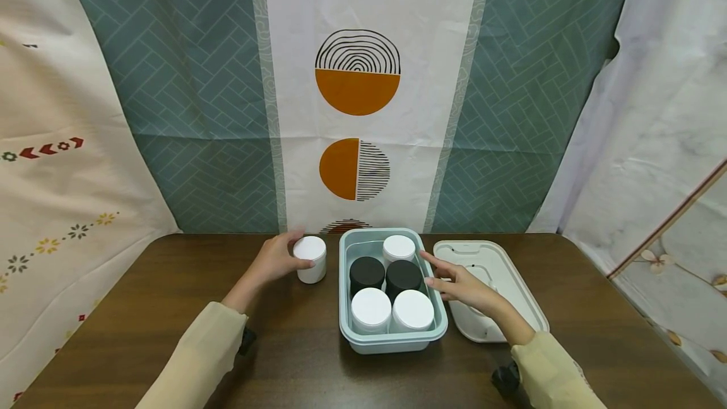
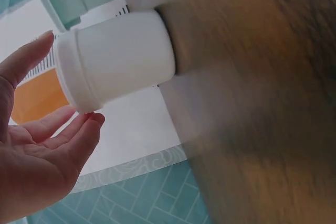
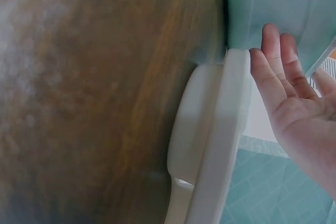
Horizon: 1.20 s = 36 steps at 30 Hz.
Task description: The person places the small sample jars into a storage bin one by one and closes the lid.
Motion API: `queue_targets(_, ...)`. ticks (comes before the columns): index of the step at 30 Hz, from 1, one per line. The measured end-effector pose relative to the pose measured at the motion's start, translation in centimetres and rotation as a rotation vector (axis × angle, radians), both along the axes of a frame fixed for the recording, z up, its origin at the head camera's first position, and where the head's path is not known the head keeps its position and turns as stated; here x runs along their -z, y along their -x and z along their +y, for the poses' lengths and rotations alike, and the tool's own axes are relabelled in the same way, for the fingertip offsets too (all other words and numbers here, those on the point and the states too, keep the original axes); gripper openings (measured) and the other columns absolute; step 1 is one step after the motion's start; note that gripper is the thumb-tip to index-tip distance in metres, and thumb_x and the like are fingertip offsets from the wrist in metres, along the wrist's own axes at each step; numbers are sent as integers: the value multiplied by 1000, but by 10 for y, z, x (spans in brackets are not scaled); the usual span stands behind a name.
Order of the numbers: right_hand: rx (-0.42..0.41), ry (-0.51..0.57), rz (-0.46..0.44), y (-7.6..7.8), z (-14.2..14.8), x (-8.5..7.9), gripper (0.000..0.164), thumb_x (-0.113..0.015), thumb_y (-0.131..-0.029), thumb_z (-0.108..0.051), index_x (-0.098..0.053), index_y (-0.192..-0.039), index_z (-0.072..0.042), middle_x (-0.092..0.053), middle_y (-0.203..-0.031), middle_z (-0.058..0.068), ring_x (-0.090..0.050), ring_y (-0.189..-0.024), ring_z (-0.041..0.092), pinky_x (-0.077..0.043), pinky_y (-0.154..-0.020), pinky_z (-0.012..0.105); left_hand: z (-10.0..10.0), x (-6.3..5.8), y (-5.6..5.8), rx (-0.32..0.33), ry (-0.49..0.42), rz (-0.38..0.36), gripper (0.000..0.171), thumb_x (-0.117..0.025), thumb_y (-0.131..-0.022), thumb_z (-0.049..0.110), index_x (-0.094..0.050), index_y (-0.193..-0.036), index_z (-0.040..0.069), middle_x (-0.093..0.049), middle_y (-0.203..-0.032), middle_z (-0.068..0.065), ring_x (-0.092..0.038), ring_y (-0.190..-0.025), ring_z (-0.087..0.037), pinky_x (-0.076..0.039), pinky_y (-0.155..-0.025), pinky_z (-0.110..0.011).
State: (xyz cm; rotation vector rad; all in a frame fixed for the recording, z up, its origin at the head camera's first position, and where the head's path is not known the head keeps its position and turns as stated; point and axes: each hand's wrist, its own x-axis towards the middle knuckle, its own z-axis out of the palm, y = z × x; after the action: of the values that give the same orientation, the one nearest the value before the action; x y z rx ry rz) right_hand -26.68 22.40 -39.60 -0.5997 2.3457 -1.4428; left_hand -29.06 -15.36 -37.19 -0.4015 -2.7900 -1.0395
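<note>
In the head view my left hand [image 1: 277, 257] is at a white lidded jar [image 1: 312, 273] standing on the table, left of the light blue bin. Thumb and fingers are on opposite sides of its lid, as the left wrist view also shows, where the jar [image 2: 118, 56] appears sideways. My right hand [image 1: 462, 283] rests by the right rim of the bin [image 1: 392, 346], fingers extended; in the right wrist view they lie against its wall. Inside the bin are a white-lidded jar [image 1: 399, 247] at the back, black-lidded jars [image 1: 366, 273] in the middle and white-lidded jars [image 1: 372, 308] in front.
A whitish lid [image 1: 522, 302] lies on the table to the right of the bin, partly beneath my right hand and forearm. The brown wooden table [image 1: 295, 358] ends at a patterned cloth backdrop [image 1: 358, 131], with more cloth hanging on both sides.
</note>
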Motion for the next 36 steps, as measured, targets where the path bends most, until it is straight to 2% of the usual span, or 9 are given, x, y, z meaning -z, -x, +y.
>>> queue_targets(4,-3,7,-3,0,0,0,64,-54,-92,-28,-22,-146,-15,-51,-98,15,-55,-92,23,-51,-80,40,-1,6,1,-11,14,31,59,-79,-67,20,-56,-114,-7,-61,-106,-22,-56,-91,-31,-46,-77,-43)
queue_targets(8,-10,16,-6,0,-1,0,64,-54,-92,-27,-21,-146,-15,-51,-98,16,-55,-92,23,-51,-80,39,-1,10,2,-23,14,52,59,-78,-67,18,-56,-115,-8,-60,-108,-24,-57,-94,-33,-47,-79,-44)
queue_targets(14,-10,23,-11,0,-1,-1,64,-54,-92,-27,-21,-146,-15,-51,-100,16,-55,-92,22,-51,-80,40,0,10,3,-38,6,50,61,-78,-67,18,-55,-116,-10,-59,-112,-26,-56,-99,-36,-46,-82,-45)
queue_targets(18,-10,20,-13,0,-1,-1,64,-54,-92,-27,-21,-146,-15,-51,-99,16,-55,-91,22,-51,-80,40,0,7,1,-54,-1,50,60,-79,-67,20,-56,-115,-9,-60,-110,-25,-57,-96,-35,-47,-80,-45)
queue_targets(21,-8,14,-9,-1,-1,-1,64,-54,-92,-28,-21,-146,-15,-51,-98,15,-55,-91,22,-51,-80,40,-1,0,0,-63,-23,62,57,-78,-68,19,-58,-113,-8,-61,-107,-24,-57,-91,-33,-47,-78,-44)
queue_targets(27,-2,4,3,-1,0,0,64,-54,-92,-28,-22,-146,-16,-51,-96,14,-54,-91,22,-51,-80,40,-3,-22,-3,-73,-65,118,57,-77,-69,19,-57,-114,-9,-61,-106,-25,-56,-88,-33,-47,-75,-43)
queue_targets(31,-1,6,3,0,0,0,63,-54,-92,-27,-22,-146,-15,-51,-96,14,-54,-90,22,-51,-79,39,-2,-35,-2,-81,-94,132,59,-78,-69,20,-56,-116,-8,-61,-108,-25,-58,-91,-33,-48,-77,-43)
queue_targets(36,2,6,0,0,0,0,64,-54,-92,-27,-22,-146,-15,-52,-97,14,-54,-90,22,-51,-79,39,4,-48,-3,-81,-132,110,61,-77,-70,22,-55,-119,-6,-59,-114,-24,-58,-100,-35,-47,-82,-44)
